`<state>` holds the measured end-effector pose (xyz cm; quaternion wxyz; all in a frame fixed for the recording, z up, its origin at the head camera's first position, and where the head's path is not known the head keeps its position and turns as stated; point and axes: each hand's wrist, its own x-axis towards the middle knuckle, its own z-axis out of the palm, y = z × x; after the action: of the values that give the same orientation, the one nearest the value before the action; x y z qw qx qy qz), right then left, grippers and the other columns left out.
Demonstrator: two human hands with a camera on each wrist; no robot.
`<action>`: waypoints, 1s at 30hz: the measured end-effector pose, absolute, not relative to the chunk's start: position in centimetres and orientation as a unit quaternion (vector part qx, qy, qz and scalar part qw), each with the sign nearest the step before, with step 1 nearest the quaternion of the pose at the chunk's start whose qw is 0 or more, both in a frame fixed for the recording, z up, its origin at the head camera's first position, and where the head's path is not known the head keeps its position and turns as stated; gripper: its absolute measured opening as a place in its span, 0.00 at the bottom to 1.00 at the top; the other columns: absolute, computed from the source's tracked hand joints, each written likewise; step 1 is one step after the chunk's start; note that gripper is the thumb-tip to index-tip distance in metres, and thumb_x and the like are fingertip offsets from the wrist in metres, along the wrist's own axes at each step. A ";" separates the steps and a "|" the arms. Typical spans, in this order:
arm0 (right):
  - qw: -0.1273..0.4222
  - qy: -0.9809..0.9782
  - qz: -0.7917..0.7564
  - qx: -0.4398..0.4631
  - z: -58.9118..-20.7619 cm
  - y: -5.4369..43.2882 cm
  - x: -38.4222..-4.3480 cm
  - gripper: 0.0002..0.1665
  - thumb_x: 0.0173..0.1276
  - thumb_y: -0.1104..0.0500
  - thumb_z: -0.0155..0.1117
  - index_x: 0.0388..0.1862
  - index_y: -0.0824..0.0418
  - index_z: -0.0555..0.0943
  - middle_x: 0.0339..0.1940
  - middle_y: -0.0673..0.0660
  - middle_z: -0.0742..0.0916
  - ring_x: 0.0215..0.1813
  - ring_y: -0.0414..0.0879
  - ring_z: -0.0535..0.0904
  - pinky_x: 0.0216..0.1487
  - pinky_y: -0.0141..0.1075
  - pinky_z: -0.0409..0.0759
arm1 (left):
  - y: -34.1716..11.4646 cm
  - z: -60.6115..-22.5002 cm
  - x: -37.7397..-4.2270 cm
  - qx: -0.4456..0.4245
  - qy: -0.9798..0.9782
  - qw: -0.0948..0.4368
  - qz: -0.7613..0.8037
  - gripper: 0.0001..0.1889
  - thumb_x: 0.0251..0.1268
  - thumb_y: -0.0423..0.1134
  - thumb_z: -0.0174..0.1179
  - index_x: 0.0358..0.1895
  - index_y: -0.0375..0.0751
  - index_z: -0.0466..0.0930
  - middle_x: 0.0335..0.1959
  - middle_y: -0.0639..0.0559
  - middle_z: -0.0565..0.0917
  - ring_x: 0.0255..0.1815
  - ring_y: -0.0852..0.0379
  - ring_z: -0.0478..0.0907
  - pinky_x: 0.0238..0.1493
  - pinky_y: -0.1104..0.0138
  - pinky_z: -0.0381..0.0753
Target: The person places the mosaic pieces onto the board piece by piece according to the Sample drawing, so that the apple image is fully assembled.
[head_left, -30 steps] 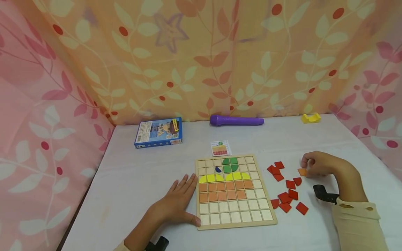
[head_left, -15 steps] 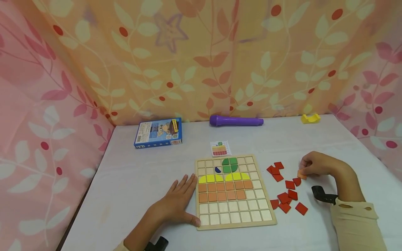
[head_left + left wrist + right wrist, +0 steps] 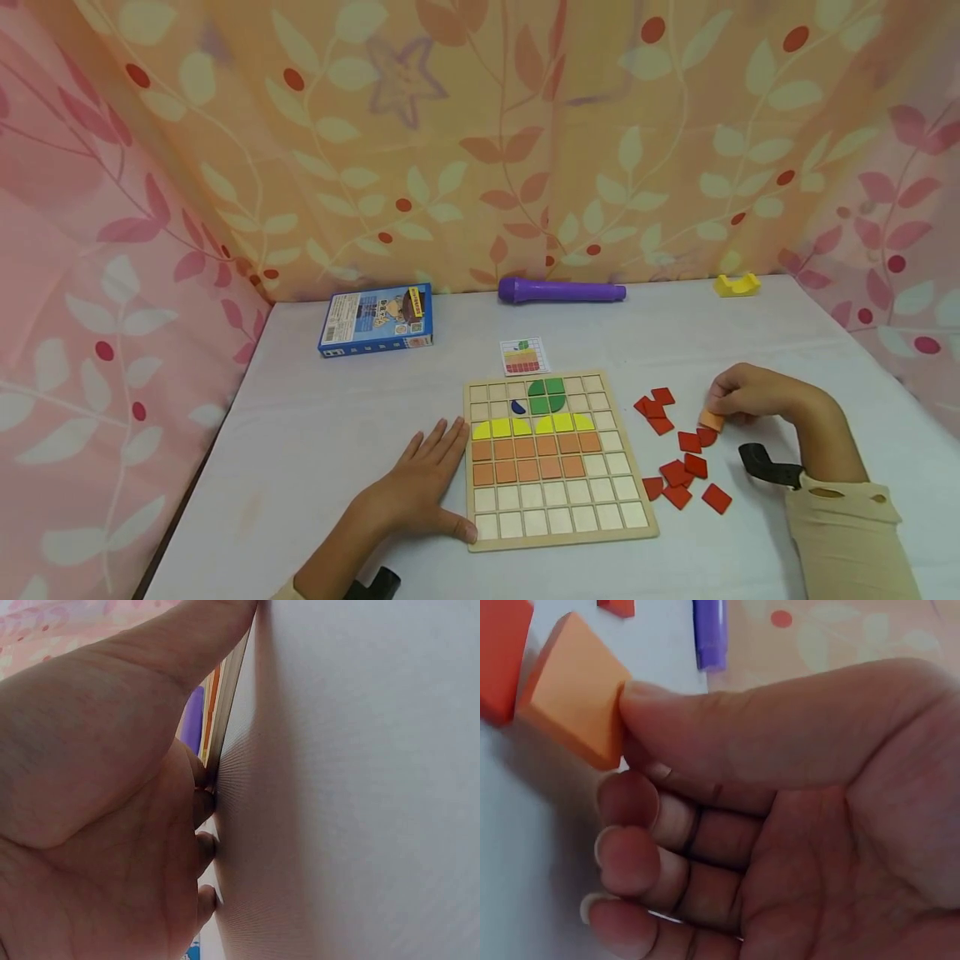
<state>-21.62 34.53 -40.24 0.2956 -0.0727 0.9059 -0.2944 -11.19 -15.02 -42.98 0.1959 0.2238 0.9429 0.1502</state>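
Note:
My right hand point(image 3: 759, 393) pinches an orange square tile point(image 3: 577, 694) between thumb and index finger, its other fingers curled under. In the head view that tile overlaps the top of a red rounded tile point(image 3: 707, 437). My left hand point(image 3: 420, 482) lies with fingers spread along the left edge of the wooden grid board point(image 3: 652, 512), thumb at the near left corner. On the board are green tiles point(image 3: 546, 396), a small dark blue piece point(image 3: 518, 407), a row of yellow tiles point(image 3: 502, 427) and two rows of orange tiles point(image 3: 527, 458). The lower rows show bare wood.
Several red tiles point(image 3: 677, 473) lie scattered right of the board. A small pattern card point(image 3: 524, 357) sits just behind it. Along the back stand a blue box point(image 3: 377, 320), a purple microphone-shaped toy point(image 3: 562, 291) and a yellow piece point(image 3: 737, 286). Patterned curtains enclose the table.
My right hand has picked the orange tile up from the table in a pinch and moved slightly left with it. The left hand stays at the board's edge.

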 end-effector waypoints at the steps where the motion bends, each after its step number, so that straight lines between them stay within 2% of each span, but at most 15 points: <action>1: 0.297 0.905 -0.297 -0.075 -40.2 34.3 -21.6 0.07 0.69 0.61 0.63 0.31 0.61 0.82 0.23 0.52 0.78 0.27 0.46 0.72 0.30 0.36 0.72 | -15.0 -43.0 -11.2 0.224 0.943 0.195 0.150 0.72 0.37 0.79 0.66 0.82 0.41 0.42 0.83 0.49 0.43 0.82 0.45 0.34 0.76 0.45 0.38; 12: 0.290 0.902 -0.293 -0.126 -39.2 31.2 -21.4 0.06 0.69 0.62 0.62 0.31 0.61 0.81 0.21 0.52 0.77 0.26 0.46 0.71 0.29 0.37 0.70 | -15.0 -42.9 -11.2 0.228 0.943 0.191 0.148 0.72 0.37 0.79 0.66 0.82 0.41 0.42 0.83 0.48 0.43 0.82 0.45 0.35 0.76 0.44 0.39; 21: 0.297 0.884 -0.315 -0.178 -39.1 26.9 -20.9 0.07 0.68 0.65 0.61 0.28 0.61 0.79 0.22 0.52 0.78 0.24 0.45 0.72 0.25 0.34 0.71 | -15.0 -43.1 -11.2 0.224 0.943 0.196 0.150 0.73 0.36 0.80 0.66 0.82 0.41 0.42 0.83 0.49 0.42 0.82 0.45 0.34 0.76 0.45 0.38; 25: 0.281 0.887 -0.301 -0.209 -39.2 24.7 -20.4 0.08 0.68 0.64 0.64 0.28 0.59 0.79 0.22 0.50 0.77 0.25 0.44 0.72 0.26 0.35 0.71 | -15.0 -43.1 -11.2 0.225 0.942 0.197 0.150 0.73 0.36 0.80 0.66 0.82 0.41 0.42 0.83 0.49 0.42 0.82 0.45 0.34 0.76 0.45 0.38; 30: 0.234 0.890 -0.282 -0.271 -39.1 21.9 -19.5 0.10 0.67 0.64 0.65 0.26 0.55 0.78 0.23 0.46 0.76 0.30 0.42 0.71 0.31 0.36 0.70 | -15.1 -43.0 -11.2 0.228 0.942 0.196 0.152 0.73 0.37 0.80 0.66 0.82 0.41 0.42 0.83 0.48 0.42 0.82 0.45 0.34 0.76 0.44 0.38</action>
<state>-19.53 21.93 -39.07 0.2344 -0.2706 0.8902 -0.2816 -11.22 -15.09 -43.02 0.1958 0.2279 0.9417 0.1517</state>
